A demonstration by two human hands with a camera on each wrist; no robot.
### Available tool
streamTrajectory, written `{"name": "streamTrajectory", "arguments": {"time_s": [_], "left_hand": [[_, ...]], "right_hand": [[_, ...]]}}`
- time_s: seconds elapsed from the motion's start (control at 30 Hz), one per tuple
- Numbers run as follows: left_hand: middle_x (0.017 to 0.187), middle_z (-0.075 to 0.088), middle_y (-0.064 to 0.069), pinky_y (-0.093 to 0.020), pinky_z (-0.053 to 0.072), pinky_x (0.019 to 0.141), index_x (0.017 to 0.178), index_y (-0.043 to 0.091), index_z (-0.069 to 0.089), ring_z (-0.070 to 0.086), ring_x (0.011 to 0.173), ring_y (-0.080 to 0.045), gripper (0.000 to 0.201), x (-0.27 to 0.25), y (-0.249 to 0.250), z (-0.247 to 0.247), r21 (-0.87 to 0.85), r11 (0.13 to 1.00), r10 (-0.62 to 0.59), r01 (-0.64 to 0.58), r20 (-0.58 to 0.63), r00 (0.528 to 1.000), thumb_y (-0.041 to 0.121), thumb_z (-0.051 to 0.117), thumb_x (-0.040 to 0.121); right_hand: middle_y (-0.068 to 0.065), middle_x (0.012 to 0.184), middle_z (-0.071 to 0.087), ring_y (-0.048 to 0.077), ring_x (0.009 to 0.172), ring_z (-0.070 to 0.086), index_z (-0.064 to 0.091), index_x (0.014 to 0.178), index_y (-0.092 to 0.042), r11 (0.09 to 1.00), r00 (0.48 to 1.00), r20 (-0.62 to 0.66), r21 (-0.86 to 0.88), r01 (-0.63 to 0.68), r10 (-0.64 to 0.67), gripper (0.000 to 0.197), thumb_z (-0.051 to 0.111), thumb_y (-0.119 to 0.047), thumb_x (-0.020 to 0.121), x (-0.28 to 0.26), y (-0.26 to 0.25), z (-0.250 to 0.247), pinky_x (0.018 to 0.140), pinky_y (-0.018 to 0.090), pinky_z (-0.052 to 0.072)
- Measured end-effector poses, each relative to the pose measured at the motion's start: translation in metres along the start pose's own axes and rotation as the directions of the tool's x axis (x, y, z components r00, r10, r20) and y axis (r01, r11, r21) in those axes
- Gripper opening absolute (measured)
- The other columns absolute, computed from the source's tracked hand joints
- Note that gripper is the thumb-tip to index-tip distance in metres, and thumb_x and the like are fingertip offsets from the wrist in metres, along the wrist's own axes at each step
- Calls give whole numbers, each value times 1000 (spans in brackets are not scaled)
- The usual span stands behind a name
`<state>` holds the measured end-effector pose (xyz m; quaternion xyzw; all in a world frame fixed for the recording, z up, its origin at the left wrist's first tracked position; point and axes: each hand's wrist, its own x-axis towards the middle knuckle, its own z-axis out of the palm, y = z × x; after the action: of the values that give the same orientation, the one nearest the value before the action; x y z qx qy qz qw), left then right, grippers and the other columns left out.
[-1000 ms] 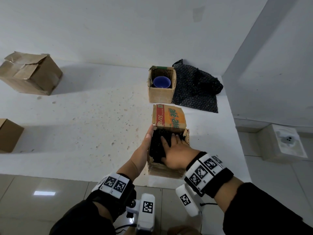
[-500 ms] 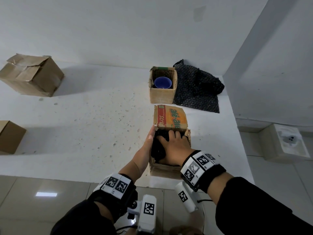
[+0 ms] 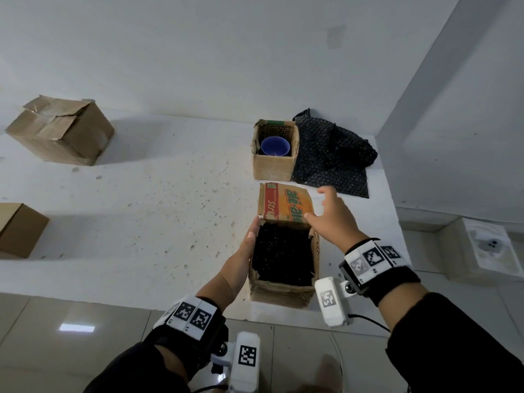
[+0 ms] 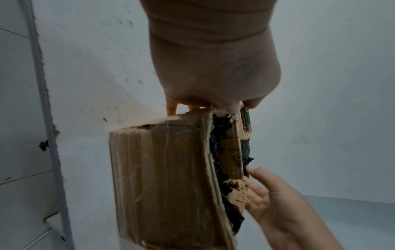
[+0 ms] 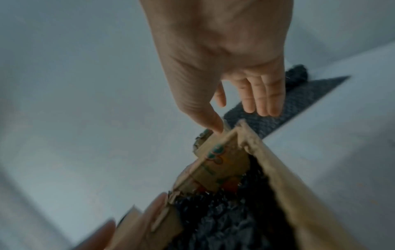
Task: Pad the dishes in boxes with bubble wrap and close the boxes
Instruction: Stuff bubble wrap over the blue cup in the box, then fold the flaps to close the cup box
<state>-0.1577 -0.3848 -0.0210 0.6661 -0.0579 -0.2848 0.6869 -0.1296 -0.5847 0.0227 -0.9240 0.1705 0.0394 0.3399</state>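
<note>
The near cardboard box [image 3: 283, 292] [image 4: 158, 177] sits at the table's front edge, filled to the rim with black bubble wrap [image 3: 283, 253] [image 5: 230, 216]. Its orange printed flap [image 3: 286, 204] [image 5: 220, 157] stands up on the far side. My left hand [image 3: 243, 248] [image 4: 213, 67] lies flat against the box's left wall, thumb along the rim. My right hand [image 3: 331, 214] [image 5: 224, 50] hovers over the far right corner with fingers straight, and its thumb tip touches the flap's edge. Behind, a second open box [image 3: 273, 165] holds a blue bowl [image 3: 275, 146].
A loose sheet of black bubble wrap [image 3: 331, 160] lies right of the far box, against the wall. A closed brown box [image 3: 61, 131] stands far left and another [image 3: 19, 229] sits at the left edge. The white table [image 3: 141, 211] ends just before my wrists.
My right hand has come up out of the near box, where it pressed on the bubble wrap, and moved to the flap's right edge. The left hand stays on the box's side.
</note>
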Motion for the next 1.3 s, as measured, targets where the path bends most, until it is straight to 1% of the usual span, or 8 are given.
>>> {"name": "streamTrajectory", "arguments": {"time_s": [0.13,0.23,0.43,0.53,0.67,0.8,1.13,1.3], "left_hand": [[151,29,18,-12,31,100,147,42,19,30,135,-1,46,2,-2,-2,-8,1000,1,-1,-38,999,44,14,102],[150,35,16,-37,26,115,144,46,28,31,139,-8,48,4,-7,-6,-54,998,-23,19,-71,997,56,22,98],[143,45,16,-38,38,99,130,43,46,42,131,-8,44,3,-6,-15,-193,980,-65,47,-90,994,53,18,98],[140,48,17,-39,37,99,128,41,50,44,130,-10,44,1,-7,-20,-225,971,-101,78,-93,991,49,17,100],[139,47,18,-39,41,103,139,40,39,47,125,-7,52,-4,-4,-17,-88,992,-95,88,-80,992,55,44,89],[144,39,17,-25,46,94,144,39,29,46,126,-7,67,-12,-11,-15,31,999,-28,29,-32,999,22,64,89],[149,34,12,-39,34,113,145,42,24,33,137,-8,90,-19,-25,-19,99,995,5,-4,-5,1000,39,76,72],[150,35,12,-35,40,109,147,39,23,36,135,-7,85,-17,-28,-22,71,997,2,-3,19,1000,28,74,79]], "right_hand": [[4,125,57,18,108,54,14,147,-21,756,971,169,610,-238,169,75,62,-21,89,0,12,3,87,27,36],[1,113,62,14,109,55,23,144,-26,694,980,128,692,-197,151,66,62,-29,90,-5,15,-2,94,32,41],[-3,94,69,10,94,64,65,97,-20,795,983,29,593,129,-181,13,63,-11,88,-36,29,-5,87,20,47],[-11,105,67,-2,104,60,68,94,-24,806,933,11,507,305,-360,26,68,-1,82,-48,50,2,98,24,44],[-22,131,53,-3,126,44,60,108,-45,866,888,56,258,429,-457,41,62,-17,79,-57,76,15,112,50,26],[-31,142,28,-1,140,20,49,123,-44,897,877,185,108,430,-443,53,38,-18,79,-65,79,15,116,50,6],[7,142,45,27,140,27,63,104,-15,704,785,26,-424,570,-620,73,26,-76,83,-77,44,35,111,63,11],[11,148,37,29,142,23,49,128,-14,648,777,179,-457,609,-603,89,19,-81,79,-75,29,58,113,61,6]]}}
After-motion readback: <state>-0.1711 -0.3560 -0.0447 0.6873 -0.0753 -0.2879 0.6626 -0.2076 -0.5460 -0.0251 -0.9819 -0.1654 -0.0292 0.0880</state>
